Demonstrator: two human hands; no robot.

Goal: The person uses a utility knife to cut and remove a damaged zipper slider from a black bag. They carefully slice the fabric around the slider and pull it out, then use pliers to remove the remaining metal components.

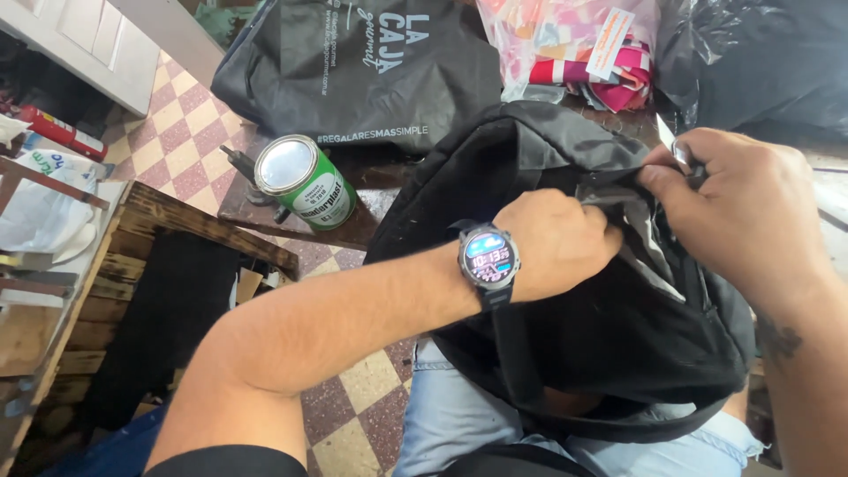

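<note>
Both hands [556, 243] gripping black backpack [609, 336] — lap.

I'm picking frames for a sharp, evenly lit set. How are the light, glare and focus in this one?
Head view: soft daylight, no hard shadows; the tin can lid shows a pale glare; the left hand and wristwatch are sharp; the right hand is slightly soft; the black backpack loses fold detail in darkness; edges bend mildly from the wide lens.

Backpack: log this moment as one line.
left hand: grips grey lining | right hand: pinches black backpack edge | backpack: on lap | green can: upright, apart, on low table
</note>
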